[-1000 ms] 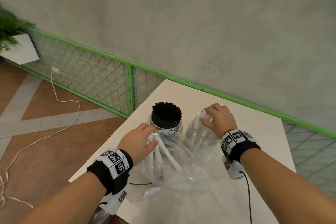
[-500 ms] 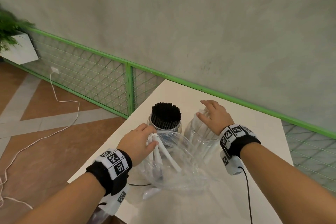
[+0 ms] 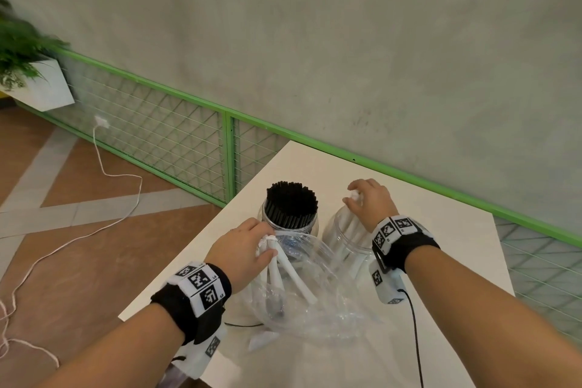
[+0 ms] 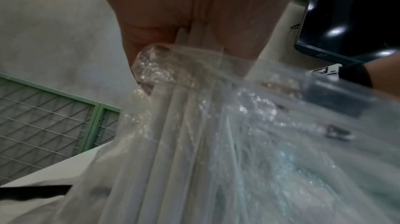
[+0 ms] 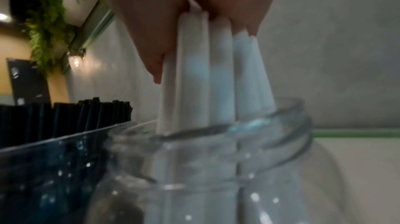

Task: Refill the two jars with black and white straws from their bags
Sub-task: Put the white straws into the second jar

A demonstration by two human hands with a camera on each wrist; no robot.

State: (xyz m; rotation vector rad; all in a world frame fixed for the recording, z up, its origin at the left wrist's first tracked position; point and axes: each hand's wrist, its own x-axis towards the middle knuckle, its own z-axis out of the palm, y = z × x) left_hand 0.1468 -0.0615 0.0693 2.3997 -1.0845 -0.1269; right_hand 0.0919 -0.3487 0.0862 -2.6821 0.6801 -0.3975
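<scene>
The table (image 3: 441,261) carries everything, with a green rail (image 3: 176,94) and a grey wall behind it. On it, nearest the person, a clear bag (image 3: 321,302) is slumped open, and white straws (image 3: 294,274) are seen fanning down inside it. Just beyond the bag two jars are set side by side: the left jar (image 3: 291,224) is packed with upright black straws (image 3: 290,201), and the right jar (image 3: 345,236) is only partly filled.

A small bunch of white straws (image 5: 207,66) is pinched at its upper ends by the right hand (image 3: 371,201), fingers curled round them, directly above the right jar's mouth (image 5: 255,125). The long axis of the bunch is close to vertical, and its lower part is already inside the neck, so the coming move is judged to be a straight release downward. The right hand is the nearer one to this jar.

The left hand (image 3: 242,252) is closed on the gathered tops of the straws in the bag, apparently together with the bag's rim. Those straws lean away from the hand, down toward the table.

How full the right jar is cannot be made out through the glare on the glass. The left wrist view is blurred by plastic, so a count of the straws left in the bag cannot be given. A second bag is not clearly seen.
</scene>
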